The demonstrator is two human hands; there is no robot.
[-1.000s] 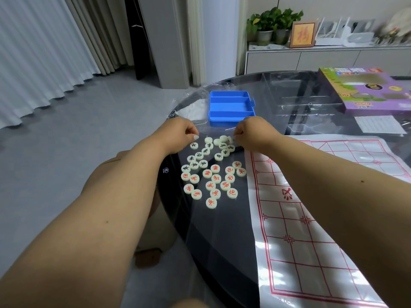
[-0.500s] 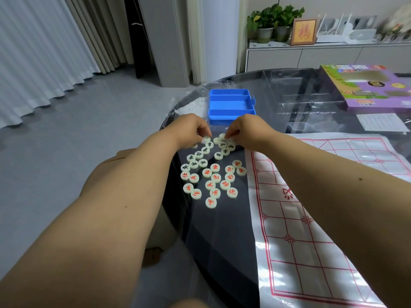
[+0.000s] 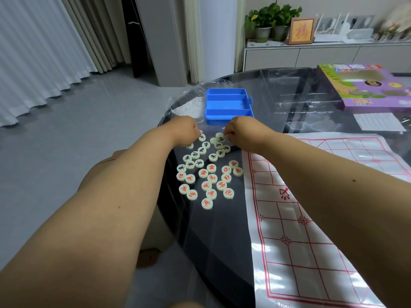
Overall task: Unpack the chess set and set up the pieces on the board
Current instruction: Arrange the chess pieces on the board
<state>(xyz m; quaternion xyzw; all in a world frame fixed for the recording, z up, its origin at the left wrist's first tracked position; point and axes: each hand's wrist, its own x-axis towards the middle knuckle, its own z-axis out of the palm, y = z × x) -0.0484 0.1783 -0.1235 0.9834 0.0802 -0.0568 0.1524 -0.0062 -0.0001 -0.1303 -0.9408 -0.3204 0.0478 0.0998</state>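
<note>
Your left hand (image 3: 185,130) sits at the far left edge of the scattered chess pieces (image 3: 209,172), fingers curled under so the knuckles face you. Its fingertips touch a black-lettered piece (image 3: 202,137), but you cannot tell from this angle whether they pinch it or only rest on it. Your right hand (image 3: 239,131) is curled the same way at the far right of the cluster, its fingertips against a pale piece (image 3: 220,137); whether it is actually gripped is also hidden.

The pieces lie flat on the dark glass table (image 3: 213,241), left of the board. Black-lettered ones are grouped nearer your hands, red-lettered ones closer to you. None stands on the board.

The board (image 3: 311,218) is a glossy sheet with a red grid, spread on the table to the right of the pieces and running under your right forearm. Its near left edge lies just beside the red pieces.

The blue case (image 3: 228,106) is open just beyond your hands, showing 3 compartments with nothing visible in them.

Further right, a purple game box (image 3: 364,90) rests on the table, with a white paper sheet (image 3: 378,121) in front of it. A sideboard behind holds potted plants (image 3: 270,21) and a framed picture (image 3: 301,31).
</note>
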